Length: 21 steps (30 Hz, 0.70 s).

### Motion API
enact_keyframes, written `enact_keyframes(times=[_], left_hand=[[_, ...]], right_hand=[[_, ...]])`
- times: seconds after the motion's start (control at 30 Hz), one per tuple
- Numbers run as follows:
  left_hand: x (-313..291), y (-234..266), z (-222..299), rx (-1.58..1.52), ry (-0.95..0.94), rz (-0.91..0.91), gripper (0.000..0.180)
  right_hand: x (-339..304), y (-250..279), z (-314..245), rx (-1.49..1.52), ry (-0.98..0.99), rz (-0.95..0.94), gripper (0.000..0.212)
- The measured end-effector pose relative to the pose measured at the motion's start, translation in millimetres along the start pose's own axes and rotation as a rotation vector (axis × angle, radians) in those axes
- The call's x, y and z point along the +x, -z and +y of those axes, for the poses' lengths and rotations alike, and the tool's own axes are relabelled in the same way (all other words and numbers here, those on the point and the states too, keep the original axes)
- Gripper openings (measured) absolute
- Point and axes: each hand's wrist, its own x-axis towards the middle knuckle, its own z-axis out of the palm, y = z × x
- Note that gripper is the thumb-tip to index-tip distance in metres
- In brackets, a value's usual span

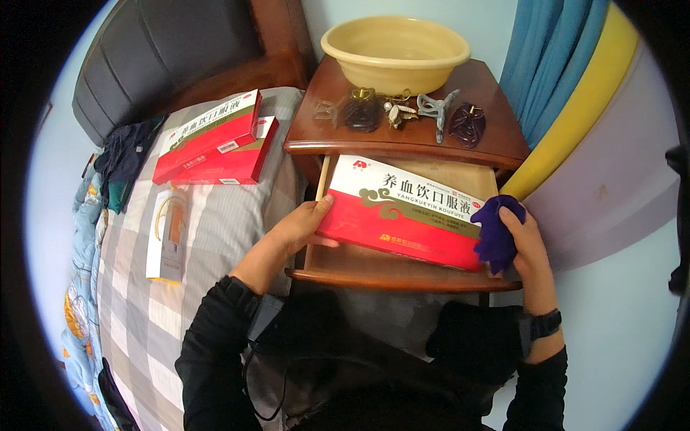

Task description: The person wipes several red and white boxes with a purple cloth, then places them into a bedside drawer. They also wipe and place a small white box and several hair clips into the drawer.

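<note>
A flat red and white medicine box (402,223) is held level over the pulled-out wooden drawer (402,271). My left hand (298,228) grips its left end, thumb on top and fingers beneath. At the other end, my right hand (528,241) holds a dark purple cloth (497,233) bunched against the box's right edge. The fingers behind the cloth are partly hidden. Much of the drawer's inside is covered by the box; bare pale wood shows around it.
On the nightstand top (309,140) stand a yellow basin (395,54) and several hair claws (363,111). Two similar red boxes (208,144) and a slim white box (167,237) lie on the checked bed (215,266). A blue curtain (553,65) hangs at the right.
</note>
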Motion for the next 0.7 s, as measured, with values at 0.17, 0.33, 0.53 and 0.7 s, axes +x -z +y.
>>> enact_keyframes(times=[0.17, 0.33, 0.53, 0.7], left_hand=[[18, -10, 6, -0.147, 0.063, 0.068, 0.058], [24, -16, -3, -0.254, 0.041, 0.09, 0.055], [42, -12, -4, 0.373, -0.12, 0.034, 0.06], [41, -27, 11, 1.181, -0.519, -0.194, 0.06]], right_hand=[[-23, -7, -9, -0.04, 0.086, -0.26, 0.047], [-29, -18, -1, -0.401, 0.16, -0.298, 0.049], [-27, -19, 0, -0.434, 0.096, -0.371, 0.048], [-29, -20, 0, -0.529, 0.075, -0.361, 0.048]])
